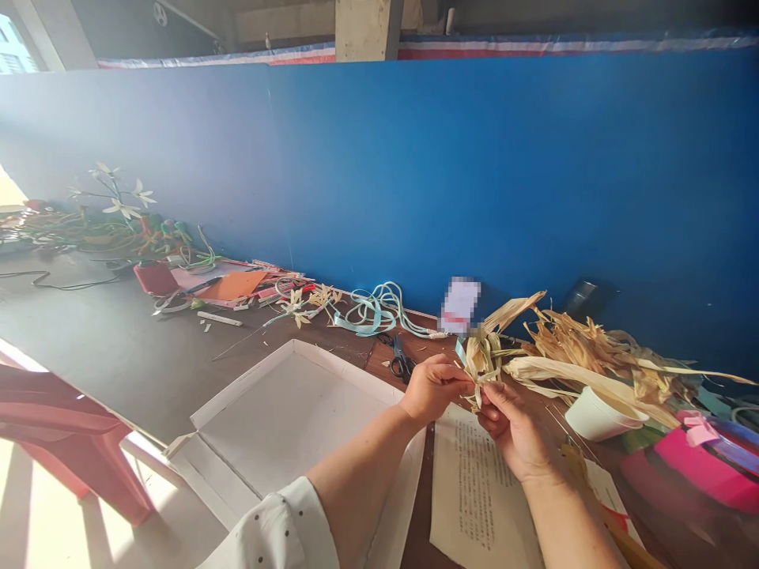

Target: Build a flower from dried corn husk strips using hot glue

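Between my two hands is a small bundle of dried corn husk (481, 357), its pale strips folded and fanning upward. My left hand (436, 387) pinches it from the left, fingertips closed on its lower part. From the right, my right hand (511, 423) grips the same bundle between thumb and fingers. Just left of the bundle lies a pair of black scissors (402, 365). A printed sheet (474, 490) lies beneath my hands. Loose dried husks (593, 348) are heaped to the right, one long strip reaching toward the bundle.
An open white cardboard box lid (296, 395) lies left of my hands. A white cup (602, 415) leans among husks beside a pink bag (700, 466). Along the blue partition (415, 174) sit light-blue cords (379, 308), husk flowers (302, 304) and orange paper (237, 286). A red stool (65, 435) stands left.
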The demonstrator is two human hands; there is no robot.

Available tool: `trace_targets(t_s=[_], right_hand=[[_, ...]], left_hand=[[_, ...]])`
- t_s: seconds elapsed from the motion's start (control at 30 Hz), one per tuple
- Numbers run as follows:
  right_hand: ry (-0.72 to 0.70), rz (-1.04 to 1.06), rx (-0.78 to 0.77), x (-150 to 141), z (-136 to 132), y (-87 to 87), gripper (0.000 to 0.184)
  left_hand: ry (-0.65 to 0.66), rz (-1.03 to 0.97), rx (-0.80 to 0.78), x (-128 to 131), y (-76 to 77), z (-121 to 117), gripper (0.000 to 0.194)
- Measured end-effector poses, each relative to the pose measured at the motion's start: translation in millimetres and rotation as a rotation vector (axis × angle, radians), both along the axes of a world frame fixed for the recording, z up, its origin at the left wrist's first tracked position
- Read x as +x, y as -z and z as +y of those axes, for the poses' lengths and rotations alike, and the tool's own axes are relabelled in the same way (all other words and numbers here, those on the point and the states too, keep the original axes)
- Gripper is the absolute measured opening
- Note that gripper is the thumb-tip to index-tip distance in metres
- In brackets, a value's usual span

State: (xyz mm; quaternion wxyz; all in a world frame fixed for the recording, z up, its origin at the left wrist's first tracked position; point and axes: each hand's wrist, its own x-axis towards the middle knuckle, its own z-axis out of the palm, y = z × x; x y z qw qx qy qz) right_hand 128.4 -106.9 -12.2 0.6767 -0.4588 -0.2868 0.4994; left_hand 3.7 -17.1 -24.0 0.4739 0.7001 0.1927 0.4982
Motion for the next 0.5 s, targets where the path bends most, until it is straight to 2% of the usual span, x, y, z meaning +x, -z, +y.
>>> trace_targets(t_s=[0.3, 0.5], right_hand=[[-0.010, -0.049, 0.013, -2.7, 0.1, -0.5, 0.017], [-0.006, -0.033, 0.007, -0.7, 0.2, 1.4, 0.020]], left_hand=[[0.057, -0.063, -0.091, 0.9, 0.6, -3.7, 0.029], [0.066, -0.078, -0.099, 2.4, 2.8, -3.0, 0.030]])
